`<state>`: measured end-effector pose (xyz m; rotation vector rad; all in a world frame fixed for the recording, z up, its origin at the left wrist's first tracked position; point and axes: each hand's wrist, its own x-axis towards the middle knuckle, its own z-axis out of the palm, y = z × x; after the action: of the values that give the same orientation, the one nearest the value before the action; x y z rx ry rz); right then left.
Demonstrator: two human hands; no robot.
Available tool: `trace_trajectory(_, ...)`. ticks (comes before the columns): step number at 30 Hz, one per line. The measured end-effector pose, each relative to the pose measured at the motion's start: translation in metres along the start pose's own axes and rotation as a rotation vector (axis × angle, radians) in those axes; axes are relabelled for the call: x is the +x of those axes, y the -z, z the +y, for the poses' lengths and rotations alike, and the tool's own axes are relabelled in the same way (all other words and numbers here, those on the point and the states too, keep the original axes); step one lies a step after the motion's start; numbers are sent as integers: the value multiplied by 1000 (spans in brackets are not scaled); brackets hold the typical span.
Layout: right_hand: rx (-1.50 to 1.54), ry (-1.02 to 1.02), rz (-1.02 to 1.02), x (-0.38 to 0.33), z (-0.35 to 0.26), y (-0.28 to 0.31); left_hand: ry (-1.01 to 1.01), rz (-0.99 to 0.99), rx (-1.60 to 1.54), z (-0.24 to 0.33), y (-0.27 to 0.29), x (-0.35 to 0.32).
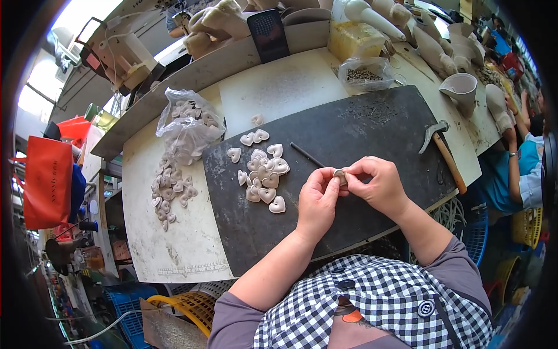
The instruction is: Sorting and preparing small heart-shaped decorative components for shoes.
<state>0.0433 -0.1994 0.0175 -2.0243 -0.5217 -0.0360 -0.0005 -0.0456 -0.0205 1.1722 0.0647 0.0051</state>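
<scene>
Above the black work mat (372, 145), my left hand (318, 206) and my right hand (379, 185) meet. Between their thumbs and fingertips they pinch a small pale piece (340, 175). Fingers cover most of it, so its full outline is hidden; its colour matches the heart pieces nearby. To the left of my hands lies a loose pile of pale padded heart pieces (261, 173), several with a small dot or hole in the middle. A thin dark rod (307, 155) rests on the mat just beyond my left hand.
A hammer (444, 154) lies at the mat's right edge. More heart pieces (168, 186) spill from a clear plastic bag (189, 136) at left. Farther back are a bag of small studs (366, 74), a yellowish block (354, 39) and a phone (268, 36). A co-worker's arm (514, 168) shows at right.
</scene>
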Motion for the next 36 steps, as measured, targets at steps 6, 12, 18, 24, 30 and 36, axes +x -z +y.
trace_trajectory(6, 587, -335, -93, 6, 10, 15, 120, -53, -117, 6, 4, 3)
trace_trajectory(12, -154, -7, -828, 11, -17, 68, 201, 3, -269, 13, 5, 4)
trace_trajectory(18, -191, 56, -325, 70, 3, 81, 202, 31, -252, 15, 9, 7)
trace_trajectory(24, -886, 213, 184, 187, 87, 89, 125, -20, -198, 13, 10, 7)
trace_trajectory(30, -1145, -87, 45, 209, 111, 68, 127, -12, -165, 15, 14, 4)
trace_trajectory(36, -1104, 118, 122, 203, 106, 73, 136, 37, -204, 19, 8, 8)
